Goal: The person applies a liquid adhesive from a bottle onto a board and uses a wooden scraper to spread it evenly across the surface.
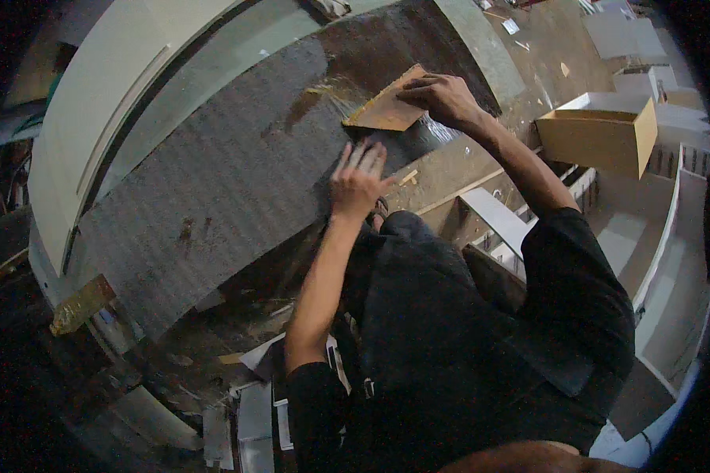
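Observation:
My right hand (442, 98) grips a flat, tan, board-like piece (390, 106) by its upper right edge. A yellowish, rough crust runs along that piece's left and lower edges, which meet the surface of a long grey sheet (221, 173). My left hand (359, 177) is open with fingers spread, at the sheet's near edge just below the piece. Beside the piece, a shiny yellowish smear (331, 91) lies on the sheet. The sheet's far end is dark brown and looks wet.
A large curved cream panel (126, 94) lies beyond the sheet on the left. On the right stand a wooden box (596, 134) and white cabinet-like parts (631, 229). At the lower left is a yellowish wrapped block (83, 303). Scraps litter the floor (540, 59).

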`<state>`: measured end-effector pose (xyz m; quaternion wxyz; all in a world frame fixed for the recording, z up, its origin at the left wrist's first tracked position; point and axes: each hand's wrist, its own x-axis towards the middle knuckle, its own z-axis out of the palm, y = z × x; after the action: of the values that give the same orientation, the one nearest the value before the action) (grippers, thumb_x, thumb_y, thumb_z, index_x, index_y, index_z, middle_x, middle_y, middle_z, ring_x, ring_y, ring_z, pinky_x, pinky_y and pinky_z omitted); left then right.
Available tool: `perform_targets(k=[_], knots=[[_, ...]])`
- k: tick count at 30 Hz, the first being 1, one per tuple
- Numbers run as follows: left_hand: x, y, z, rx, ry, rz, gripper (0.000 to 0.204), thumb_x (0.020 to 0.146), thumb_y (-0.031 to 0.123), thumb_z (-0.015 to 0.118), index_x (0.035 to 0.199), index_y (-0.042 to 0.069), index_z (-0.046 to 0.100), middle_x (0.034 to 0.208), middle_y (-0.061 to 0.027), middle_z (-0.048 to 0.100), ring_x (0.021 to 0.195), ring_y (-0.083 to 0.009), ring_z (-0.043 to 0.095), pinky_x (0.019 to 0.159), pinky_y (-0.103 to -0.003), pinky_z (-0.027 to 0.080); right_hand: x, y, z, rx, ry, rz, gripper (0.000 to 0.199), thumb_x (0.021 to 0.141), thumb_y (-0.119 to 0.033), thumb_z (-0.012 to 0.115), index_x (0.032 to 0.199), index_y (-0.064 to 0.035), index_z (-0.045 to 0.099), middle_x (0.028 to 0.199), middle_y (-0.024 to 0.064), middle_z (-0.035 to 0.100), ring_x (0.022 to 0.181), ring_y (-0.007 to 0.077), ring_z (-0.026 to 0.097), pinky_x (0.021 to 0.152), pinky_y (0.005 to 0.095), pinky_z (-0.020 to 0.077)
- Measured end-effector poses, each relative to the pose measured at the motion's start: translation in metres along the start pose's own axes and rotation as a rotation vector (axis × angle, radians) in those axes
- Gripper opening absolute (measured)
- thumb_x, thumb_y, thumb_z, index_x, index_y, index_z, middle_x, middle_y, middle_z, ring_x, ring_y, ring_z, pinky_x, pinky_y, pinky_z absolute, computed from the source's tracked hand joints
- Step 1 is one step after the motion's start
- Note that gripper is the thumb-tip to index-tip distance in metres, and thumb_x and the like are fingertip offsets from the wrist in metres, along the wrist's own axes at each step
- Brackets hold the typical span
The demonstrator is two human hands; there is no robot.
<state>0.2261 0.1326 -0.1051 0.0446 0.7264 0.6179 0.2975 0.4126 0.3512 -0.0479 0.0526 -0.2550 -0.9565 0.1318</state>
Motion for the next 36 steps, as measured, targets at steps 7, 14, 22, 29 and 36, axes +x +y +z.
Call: perform_targets(k=[7,14,22,29,36], knots=[[-0.013,-0.005,-0.015,0.030,0.060,-0.077,0.059,0.071,0.041,0.084,0.117,0.005,0.072,0.127,-0.0082,0.068,0.124,-0.0291,0.061,0.101,-0.040,0.052,-0.089,-0.024,-0.023,0.100,-0.068,0.140,0.038,0.082,-0.006,0.064,0.117,-0.0173,0.074,0.123,0.0094,0.069,0.113,0.0298,0.065,0.090,0.0393,0.0546],[-0.015,-0.007,-0.010,0.011,0.061,-0.066,0.062,0.076,0.050,0.078,0.120,0.006,0.071,0.128,-0.0070,0.068,0.123,-0.0295,0.062,0.107,-0.043,0.046,-0.181,-0.029,-0.015,0.054,-0.258,0.272,0.039,0.078,0.001,0.064,0.111,-0.0186,0.076,0.108,0.0091,0.073,0.099,0.0313,0.069,0.082,0.0408,0.0559],[-0.015,-0.028,-0.050,0.096,-0.317,0.076,0.072,0.080,0.042,0.074,0.145,0.020,0.052,0.155,0.0020,0.045,0.148,-0.0253,0.031,0.115,-0.076,0.009,-0.081,-0.064,-0.046,0.907,0.690,0.475,0.034,0.085,0.001,0.066,0.119,0.0042,0.061,0.115,0.0130,0.067,0.110,0.0242,0.063,0.101,0.0374,0.0467],[-0.024,-0.028,-0.044,-0.020,-0.272,0.026,0.063,0.083,0.041,0.071,0.141,0.019,0.057,0.148,0.0008,0.053,0.146,-0.0273,0.035,0.116,-0.074,0.008,0.098,-0.024,-0.002,0.134,0.233,0.054,0.055,0.086,-0.010,0.057,0.141,-0.0115,0.054,0.142,0.0114,0.056,0.134,0.0272,0.051,0.112,0.0383,0.0415],[-0.027,-0.031,-0.038,-0.013,-0.281,0.038,0.064,0.084,0.042,0.070,0.142,0.020,0.055,0.151,0.0026,0.050,0.146,-0.0264,0.035,0.115,-0.075,0.009,0.146,-0.008,0.047,-0.284,0.271,-0.072,0.054,0.091,-0.015,0.052,0.144,-0.0226,0.051,0.142,0.0068,0.056,0.132,0.0275,0.053,0.114,0.0395,0.0422]])
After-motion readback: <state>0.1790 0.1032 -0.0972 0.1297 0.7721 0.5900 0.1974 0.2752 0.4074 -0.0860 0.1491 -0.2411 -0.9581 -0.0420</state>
